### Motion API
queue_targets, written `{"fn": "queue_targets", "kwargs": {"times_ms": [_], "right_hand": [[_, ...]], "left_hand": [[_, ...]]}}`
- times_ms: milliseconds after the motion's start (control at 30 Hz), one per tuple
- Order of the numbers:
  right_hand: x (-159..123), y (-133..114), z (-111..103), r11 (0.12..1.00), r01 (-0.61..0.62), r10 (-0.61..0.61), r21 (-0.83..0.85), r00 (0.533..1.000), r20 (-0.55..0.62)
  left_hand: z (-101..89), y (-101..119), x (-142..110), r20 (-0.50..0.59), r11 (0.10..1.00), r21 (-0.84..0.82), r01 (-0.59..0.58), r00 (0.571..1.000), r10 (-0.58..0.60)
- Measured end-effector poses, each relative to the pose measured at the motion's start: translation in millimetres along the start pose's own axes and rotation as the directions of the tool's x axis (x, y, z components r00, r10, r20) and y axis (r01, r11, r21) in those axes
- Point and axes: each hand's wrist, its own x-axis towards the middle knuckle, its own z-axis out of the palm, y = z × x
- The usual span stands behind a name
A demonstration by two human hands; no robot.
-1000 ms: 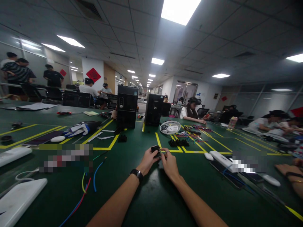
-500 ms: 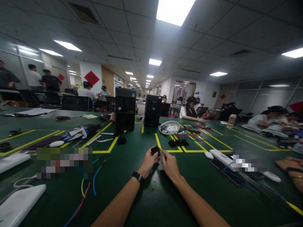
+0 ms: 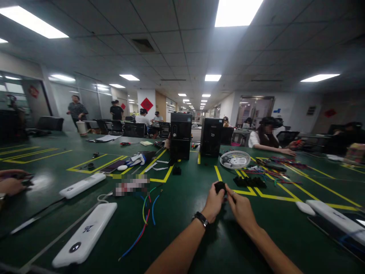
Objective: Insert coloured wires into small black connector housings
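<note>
Near the middle of the green table, my left hand [image 3: 212, 203] is closed around a small black block [image 3: 219, 186], its thumb on the near side. A dark watch strap circles that wrist. My right hand [image 3: 242, 208] meets the block from the right, thumb and forefinger pinched together at its edge. Whatever lies between those fingertips is too small and hidden to make out. Beyond the hands, a row of similar black blocks [image 3: 249, 182] lies on yellow tape, and a single black block [image 3: 176, 171] sits farther left. Loose blue, red and yellow-green wires [image 3: 146, 219] lie left of my arms.
Two black computer towers [image 3: 211, 137] stand at the back. A white round basket [image 3: 235, 159] and bundled coloured wires [image 3: 281, 176] lie to the right. White power banks [image 3: 85, 234] rest at left. Another person's hand [image 3: 13, 186] shows at the left edge; a person sits across.
The view has turned left, so everything sits farther right. Both hands stay together at the black block, which now looks tilted differently.
</note>
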Motion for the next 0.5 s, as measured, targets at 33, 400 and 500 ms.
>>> {"fn": "queue_targets", "kwargs": {"times_ms": [33,400,500], "right_hand": [[0.5,1.1,0.3,1.000,0.005,-0.005,0.014,1.000,0.021],[3.5,-18.6,-3.5,0.975,-0.018,-0.010,0.221,0.992,0.127],[0.9,-22.1,3.6,0.972,-0.056,0.020,0.228,0.987,0.159]], "left_hand": [[0.1,-0.7,0.5,-0.010,1.000,0.012,-0.004,1.000,0.004],[-15.1,10.5,8.3,-0.200,0.986,-0.153,0.067,0.975,-0.097],[-21.6,14.3,13.4,-0.275,0.994,-0.103,0.024,0.960,-0.052]]}}
